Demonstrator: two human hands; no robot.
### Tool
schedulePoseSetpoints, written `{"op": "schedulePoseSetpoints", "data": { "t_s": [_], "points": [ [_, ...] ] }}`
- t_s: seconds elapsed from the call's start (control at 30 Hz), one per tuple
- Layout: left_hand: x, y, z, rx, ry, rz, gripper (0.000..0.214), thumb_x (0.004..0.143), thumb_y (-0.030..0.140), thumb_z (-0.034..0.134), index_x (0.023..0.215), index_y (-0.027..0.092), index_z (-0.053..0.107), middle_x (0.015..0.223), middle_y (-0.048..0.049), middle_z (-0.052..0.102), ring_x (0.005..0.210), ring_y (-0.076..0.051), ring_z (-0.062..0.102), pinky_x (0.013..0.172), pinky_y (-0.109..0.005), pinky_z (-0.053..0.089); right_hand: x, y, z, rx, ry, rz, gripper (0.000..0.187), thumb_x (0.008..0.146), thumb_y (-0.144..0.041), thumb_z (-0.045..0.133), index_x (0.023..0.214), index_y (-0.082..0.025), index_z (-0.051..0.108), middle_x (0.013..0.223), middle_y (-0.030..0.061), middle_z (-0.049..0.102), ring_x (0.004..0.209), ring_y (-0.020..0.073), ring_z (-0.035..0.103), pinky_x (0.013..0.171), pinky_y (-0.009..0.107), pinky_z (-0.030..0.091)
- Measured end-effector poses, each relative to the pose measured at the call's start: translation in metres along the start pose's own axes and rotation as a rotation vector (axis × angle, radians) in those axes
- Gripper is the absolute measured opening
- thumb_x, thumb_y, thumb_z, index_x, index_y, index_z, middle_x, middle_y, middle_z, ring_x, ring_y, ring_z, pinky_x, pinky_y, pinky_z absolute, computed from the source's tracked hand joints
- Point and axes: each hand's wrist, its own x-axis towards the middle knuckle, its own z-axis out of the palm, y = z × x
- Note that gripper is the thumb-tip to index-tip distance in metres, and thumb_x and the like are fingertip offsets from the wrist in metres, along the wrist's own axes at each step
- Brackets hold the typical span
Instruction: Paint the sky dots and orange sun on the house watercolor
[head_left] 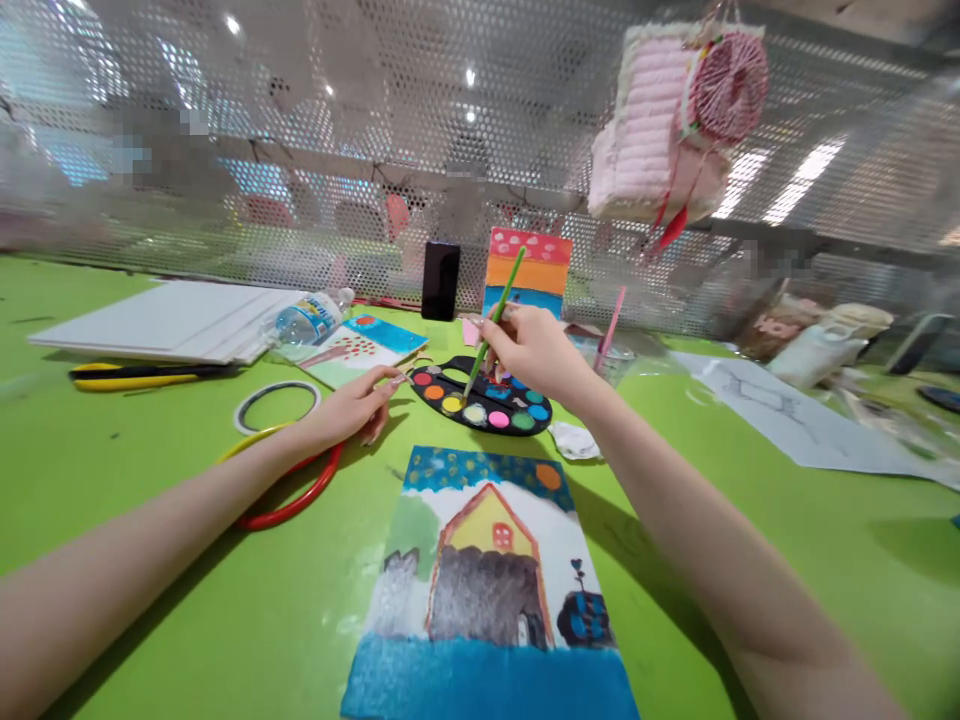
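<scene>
My right hand (529, 345) grips a green paintbrush (501, 310), its tip down at the yellow paint of a black paint palette (491, 418). The palette holds several round colour pans. My left hand (360, 408) lies just left of it, palm down, the index finger stretched to its left edge; whether it touches I cannot tell. In front of the palette lies a painting (487, 570) of a yellow and grey house with a red outline, a dotted blue sky and a blue band below. A crumpled white tissue (576, 441) sits under my right wrist.
Left are a tape roll (276, 408), a red ring (289, 512), a yellow-black cutter (150, 375), white boards (169, 320), a plastic bottle (307, 318) and another painting (367, 345). Behind stand a phone (440, 281) and a sunset painting (529, 265). Right lies a sketch (795, 410).
</scene>
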Motion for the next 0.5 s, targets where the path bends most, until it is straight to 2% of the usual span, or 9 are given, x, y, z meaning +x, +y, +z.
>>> {"op": "schedulePoseSetpoints", "data": {
  "t_s": [0.1, 0.23, 0.33, 0.5],
  "points": [
    [-0.001, 0.002, 0.000, -0.002, -0.003, -0.001, 0.031, 0.094, 0.037, 0.039, 0.117, 0.018, 0.042, 0.043, 0.0082, 0.049, 0.035, -0.010, 0.042, 0.037, -0.016, 0.034, 0.006, 0.005, 0.011, 0.009, 0.000, -0.028, 0.027, 0.094, -0.025, 0.047, 0.067, -0.019, 0.047, 0.060, 0.0039, 0.059, 0.054, 0.0153, 0.055, 0.052, 0.027, 0.031],
    [-0.001, -0.001, -0.001, -0.019, -0.030, -0.020, 0.035, 0.093, 0.046, 0.038, 0.118, 0.021, 0.041, 0.044, 0.0090, 0.048, 0.035, -0.010, 0.042, 0.037, -0.017, 0.035, 0.008, 0.018, 0.026, 0.025, -0.015, -0.030, 0.026, 0.093, -0.023, 0.047, 0.068, -0.021, 0.043, 0.057, 0.0026, 0.057, 0.053, 0.0157, 0.054, 0.053, 0.027, 0.033],
    [-0.001, -0.001, -0.001, 0.006, -0.048, -0.022, 0.038, 0.093, 0.049, 0.039, 0.118, 0.021, 0.042, 0.044, 0.0092, 0.048, 0.035, -0.010, 0.042, 0.037, -0.017, 0.034, 0.007, 0.026, 0.028, 0.148, 0.021, -0.012, 0.028, 0.095, -0.026, 0.045, 0.068, -0.020, 0.045, 0.059, 0.0030, 0.058, 0.053, 0.0159, 0.055, 0.055, 0.028, 0.035],
    [-0.004, 0.000, -0.001, 0.041, -0.077, -0.012, 0.037, 0.093, 0.049, 0.039, 0.115, 0.021, 0.044, 0.045, 0.0086, 0.049, 0.038, -0.010, 0.044, 0.042, -0.018, 0.036, 0.003, 0.029, 0.025, 0.145, -0.082, -0.010, 0.030, 0.093, -0.022, 0.046, 0.064, -0.021, 0.043, 0.057, 0.0023, 0.054, 0.050, 0.0153, 0.051, 0.053, 0.029, 0.034]
  ]
}}
